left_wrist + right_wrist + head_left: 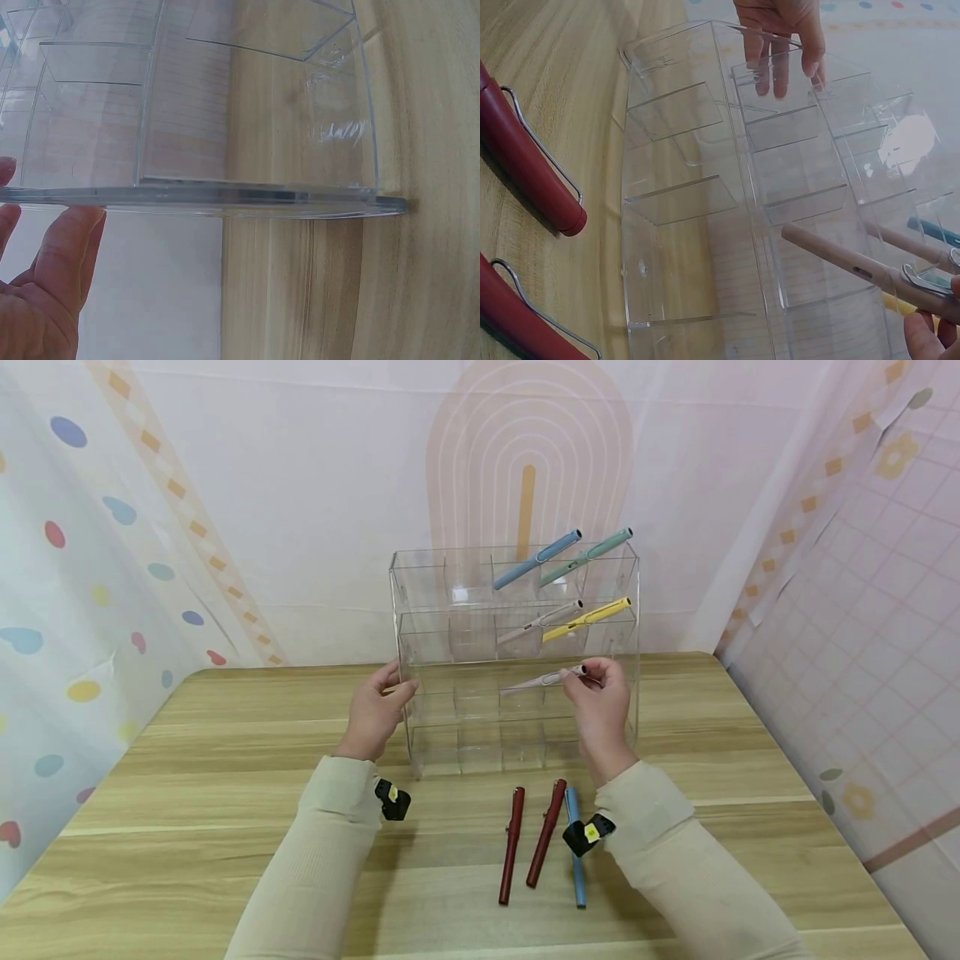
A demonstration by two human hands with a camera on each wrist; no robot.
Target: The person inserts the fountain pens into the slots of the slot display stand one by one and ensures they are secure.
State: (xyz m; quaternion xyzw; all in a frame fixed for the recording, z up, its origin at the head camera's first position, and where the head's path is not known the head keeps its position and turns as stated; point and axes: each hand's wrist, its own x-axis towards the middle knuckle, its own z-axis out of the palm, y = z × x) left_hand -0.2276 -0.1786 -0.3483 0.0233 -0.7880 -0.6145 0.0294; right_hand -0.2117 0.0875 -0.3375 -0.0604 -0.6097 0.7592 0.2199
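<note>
A clear acrylic tiered pen rack (480, 762) stands on the table, divided into small compartments. My left hand (377, 710) grips its left side panel, thumb on one face and fingers on the other. In my right hand (602, 706) a pale pink pen (538, 682) is pinched near its clip end. The pen slants, its free end pointing left over the third tier from the top; whether it touches a compartment cannot be told. Higher up, a blue pen (534, 562) and a green pen (585, 560) lean in the top tier, with a pinkish-grey pen (538, 623) and a yellow pen (588, 620) below them.
Two dark red pens, one at left (512, 847) and one beside it (547, 833), lie on the wooden table (225, 777) in front of the rack. A light blue pen (578, 881) lies partly hidden under the right wrist camera (588, 834). Patterned curtains surround the table.
</note>
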